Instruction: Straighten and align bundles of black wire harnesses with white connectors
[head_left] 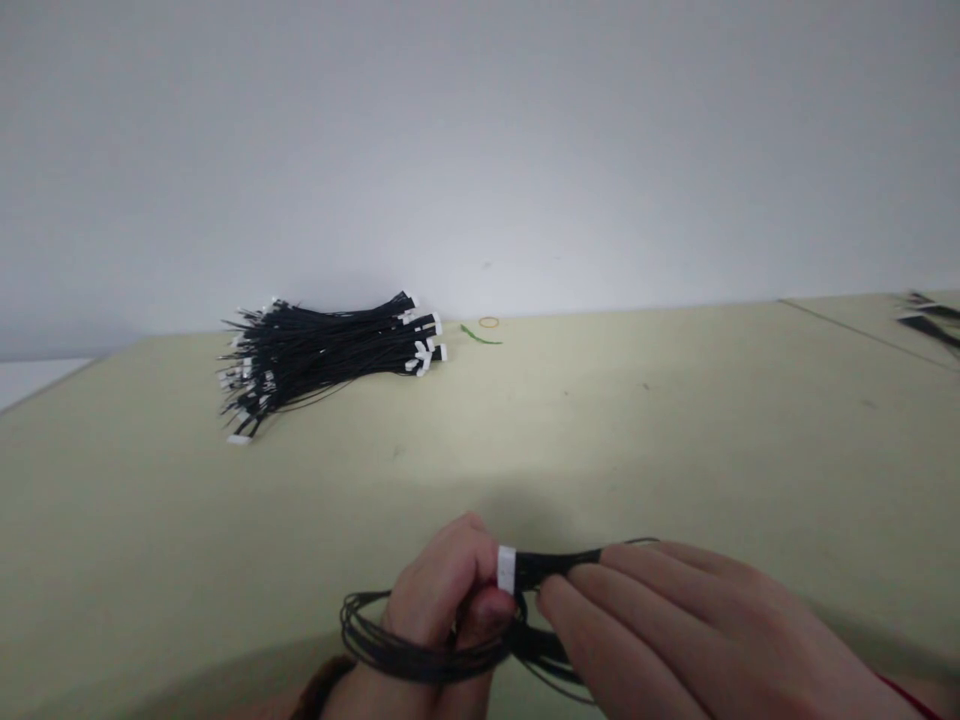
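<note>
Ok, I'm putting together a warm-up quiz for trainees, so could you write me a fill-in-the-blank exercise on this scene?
The left hand pinches a connector coloured ____.
The right hand covers part of some cables coloured ____.
In the picture, the cable pile lies to the ____ of a thin ring.
The short strand near the ring is ____.

Missing words: white; black; left; green.

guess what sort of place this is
Probably a wire-harness assembly bench: a pile of black cables with white connectors, a cable bundle in both hands, and a plain worktable.
</note>
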